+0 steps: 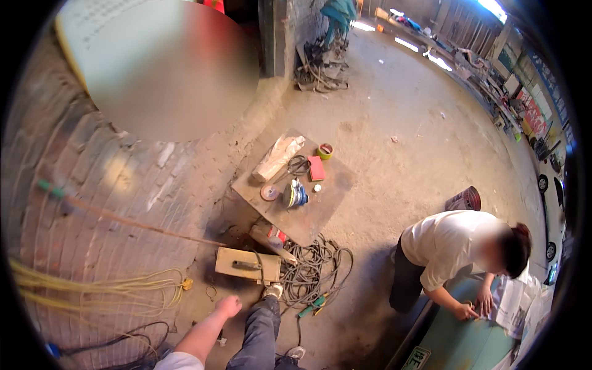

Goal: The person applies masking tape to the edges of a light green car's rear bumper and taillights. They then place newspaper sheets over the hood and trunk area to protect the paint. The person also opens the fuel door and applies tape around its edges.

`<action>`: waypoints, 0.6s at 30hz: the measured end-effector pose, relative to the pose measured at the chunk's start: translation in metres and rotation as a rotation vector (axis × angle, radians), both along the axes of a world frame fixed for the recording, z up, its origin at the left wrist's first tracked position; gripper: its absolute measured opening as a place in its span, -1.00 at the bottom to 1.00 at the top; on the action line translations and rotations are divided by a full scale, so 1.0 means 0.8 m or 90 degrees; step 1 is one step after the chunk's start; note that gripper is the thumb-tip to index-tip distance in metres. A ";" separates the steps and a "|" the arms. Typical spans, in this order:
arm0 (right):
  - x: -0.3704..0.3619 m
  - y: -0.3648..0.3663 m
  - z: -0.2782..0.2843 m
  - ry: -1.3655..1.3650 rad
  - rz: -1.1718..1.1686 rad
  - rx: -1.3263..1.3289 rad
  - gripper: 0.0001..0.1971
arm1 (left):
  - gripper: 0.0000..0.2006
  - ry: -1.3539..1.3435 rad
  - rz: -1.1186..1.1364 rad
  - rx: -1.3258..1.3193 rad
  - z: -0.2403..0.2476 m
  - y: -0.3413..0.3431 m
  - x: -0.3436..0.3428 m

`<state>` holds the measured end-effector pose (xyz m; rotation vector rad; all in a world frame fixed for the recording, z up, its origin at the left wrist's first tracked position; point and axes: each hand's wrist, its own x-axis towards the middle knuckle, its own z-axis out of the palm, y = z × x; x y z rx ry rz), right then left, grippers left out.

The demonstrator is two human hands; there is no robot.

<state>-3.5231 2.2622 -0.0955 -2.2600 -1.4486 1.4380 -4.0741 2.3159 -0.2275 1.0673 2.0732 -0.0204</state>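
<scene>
My left hand (228, 306) hangs over the floor at the lower left, its fingers curled into a loose fist with nothing visible in them. It is nearest to a tan metal box with a top handle (237, 272), which stands just beyond it, apart from the hand. My right hand is not in view. My legs (262, 327) are to the right of the arm, one shoe close to the box. Dark cable (320, 271) lies heaped beside the box, with a green-handled clamp (312, 305) at its near edge.
A low table (333, 191) holds a paper-wrapped roll (279, 158), scissors (298, 165), tape (325, 150), a red box (316, 168) and a blue-and-white round tool (295, 194). A co-worker (450, 246) bends over a green car panel (456, 327). Yellow cable (105, 283) hangs by the brick wall.
</scene>
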 end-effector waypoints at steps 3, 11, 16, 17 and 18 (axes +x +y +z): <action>-0.079 0.018 0.038 -0.096 0.181 0.032 -0.75 | -0.73 0.013 -0.054 -0.008 -0.018 0.163 -0.029; -0.220 0.200 -0.018 0.056 0.026 -0.165 -0.70 | -0.82 0.149 0.106 0.331 -0.089 0.464 -0.079; -0.304 0.300 -0.013 0.134 -0.018 -0.209 -0.69 | -0.80 0.172 0.078 0.391 -0.106 0.541 -0.099; -0.310 0.302 -0.018 0.152 -0.042 -0.206 -0.69 | -0.78 0.175 0.059 0.414 -0.110 0.555 -0.101; -0.313 0.298 -0.019 0.160 -0.025 -0.168 -0.69 | -0.75 0.206 0.037 0.453 -0.114 0.570 -0.104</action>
